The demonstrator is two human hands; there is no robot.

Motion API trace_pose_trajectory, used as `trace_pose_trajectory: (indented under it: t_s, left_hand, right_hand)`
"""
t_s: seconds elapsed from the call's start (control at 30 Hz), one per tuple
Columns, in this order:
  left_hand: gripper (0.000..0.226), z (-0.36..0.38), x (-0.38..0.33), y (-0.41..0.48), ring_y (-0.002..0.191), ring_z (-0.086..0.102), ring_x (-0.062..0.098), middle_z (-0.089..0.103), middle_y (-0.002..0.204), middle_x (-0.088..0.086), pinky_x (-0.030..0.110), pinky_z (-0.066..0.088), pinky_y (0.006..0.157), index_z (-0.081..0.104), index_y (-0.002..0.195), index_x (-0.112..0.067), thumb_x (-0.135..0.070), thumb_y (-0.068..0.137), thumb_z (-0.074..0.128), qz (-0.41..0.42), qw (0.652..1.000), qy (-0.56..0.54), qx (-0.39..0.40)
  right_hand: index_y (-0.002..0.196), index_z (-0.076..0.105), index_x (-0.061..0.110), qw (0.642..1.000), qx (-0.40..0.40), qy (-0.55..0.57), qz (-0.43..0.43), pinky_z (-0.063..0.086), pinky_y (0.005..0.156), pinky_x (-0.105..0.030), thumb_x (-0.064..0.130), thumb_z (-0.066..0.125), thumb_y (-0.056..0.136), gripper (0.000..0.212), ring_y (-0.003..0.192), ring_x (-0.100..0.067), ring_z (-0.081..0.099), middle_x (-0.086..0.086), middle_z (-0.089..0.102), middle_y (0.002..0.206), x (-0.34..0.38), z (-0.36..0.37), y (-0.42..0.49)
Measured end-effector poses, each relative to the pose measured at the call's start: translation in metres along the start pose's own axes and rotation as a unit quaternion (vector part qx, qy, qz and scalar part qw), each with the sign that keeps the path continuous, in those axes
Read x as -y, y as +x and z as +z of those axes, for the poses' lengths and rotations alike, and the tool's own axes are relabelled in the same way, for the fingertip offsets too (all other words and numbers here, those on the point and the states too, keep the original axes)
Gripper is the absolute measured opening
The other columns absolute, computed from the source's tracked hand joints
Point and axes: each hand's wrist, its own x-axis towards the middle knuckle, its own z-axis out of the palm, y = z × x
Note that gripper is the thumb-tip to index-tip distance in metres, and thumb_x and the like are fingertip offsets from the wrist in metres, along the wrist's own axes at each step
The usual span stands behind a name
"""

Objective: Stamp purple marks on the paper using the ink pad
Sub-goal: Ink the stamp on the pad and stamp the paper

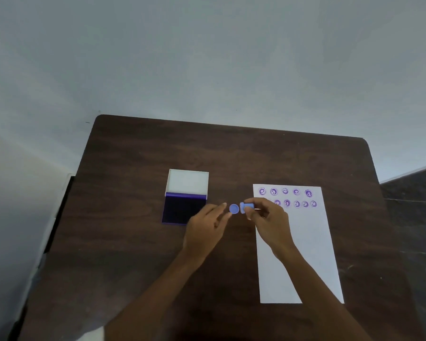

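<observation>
An open ink pad [182, 210] with dark purple ink and a raised white lid lies left of centre on the table. A white sheet of paper [305, 242] lies to the right, with two rows of several purple smiley marks [296, 204] near its top. My right hand [268, 220] grips a small blue stamp [246, 207] held sideways at the paper's left edge. My left hand [207, 225] pinches a round blue cap [234, 208] just left of the stamp; a small gap separates cap and stamp.
The dark brown wooden table [133, 254] stands against a pale wall [207, 57]. Its far edge and rounded corners are in view. A dark floor [418, 193] shows at the right.
</observation>
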Motion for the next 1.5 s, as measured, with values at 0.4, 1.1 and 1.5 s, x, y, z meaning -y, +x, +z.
trace_pose_trajectory:
  t_s: [0.4, 1.1, 1.5]
  left_hand:
    - [0.088, -0.076, 0.110, -0.022, 0.140, 0.040, 0.020, 0.046, 0.150, 0.010, 0.036, 0.038, 0.111, 0.040, 0.147, -0.005, -0.037, 0.077, 0.082, -0.071, 0.997, 0.024, -0.010]
    - [0.080, -0.061, 0.138, -0.023, 0.136, 0.043, 0.010, 0.050, 0.142, -0.004, 0.016, 0.023, 0.116, 0.056, 0.137, -0.009, -0.061, 0.078, 0.068, -0.005, 0.999, 0.045, -0.027]
    - [0.085, -0.069, 0.127, -0.022, 0.136, 0.045, 0.012, 0.057, 0.141, 0.004, 0.030, 0.040, 0.110, 0.052, 0.140, -0.006, -0.061, 0.077, 0.068, -0.029, 0.998, 0.045, -0.026]
  right_hand:
    - [0.106, 0.065, 0.015, 0.937, 0.184, -0.222, -0.199, 0.048, 0.077, -0.027, 0.006, 0.065, 0.083, 0.025, 0.090, -0.019, 0.060, -0.004, 0.062, 0.106, 0.057, 0.108, 0.019]
    - [0.118, 0.056, 0.009, 0.784, 0.248, -0.381, -0.422, 0.057, 0.078, -0.034, 0.012, 0.077, 0.074, 0.050, 0.100, -0.023, 0.059, -0.009, 0.062, 0.112, 0.053, 0.122, 0.026]
    - [0.118, 0.058, 0.009, 0.889, 0.173, -0.310, -0.289, 0.048, 0.091, -0.031, 0.010, 0.062, 0.088, 0.031, 0.106, -0.022, 0.055, -0.010, 0.056, 0.119, 0.056, 0.124, 0.017]
